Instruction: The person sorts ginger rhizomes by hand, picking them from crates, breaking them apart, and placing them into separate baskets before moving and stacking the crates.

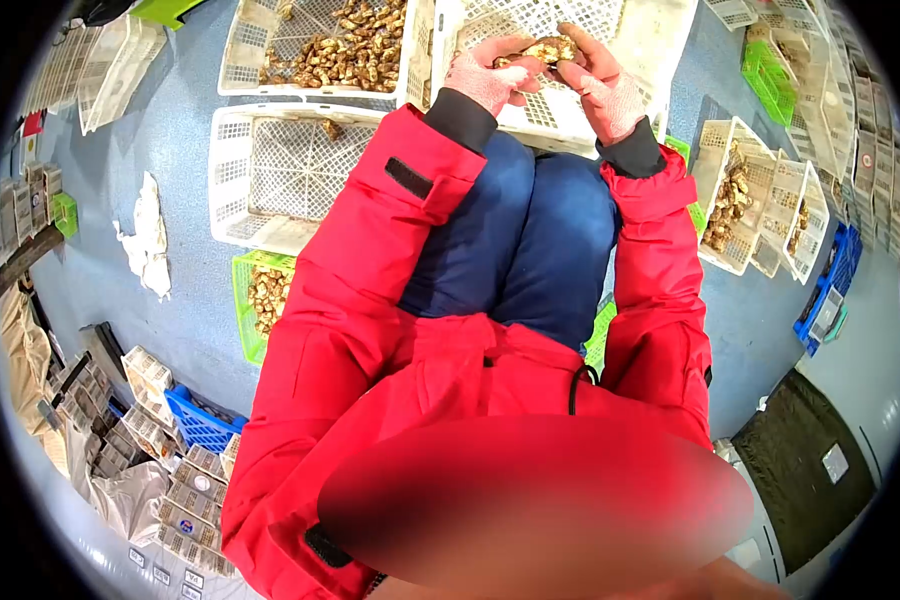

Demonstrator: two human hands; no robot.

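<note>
While both hands are meeting over a white basket, a knobbly brown piece is sitting between them.
The left hand and right hand are pinching it from either side, a shared grip on what is probably a root, its detail being small. Left of the grip, a heaped crate is holding similar pieces.

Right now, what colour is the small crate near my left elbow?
The crate is bright green, best seen in the head view.
</note>
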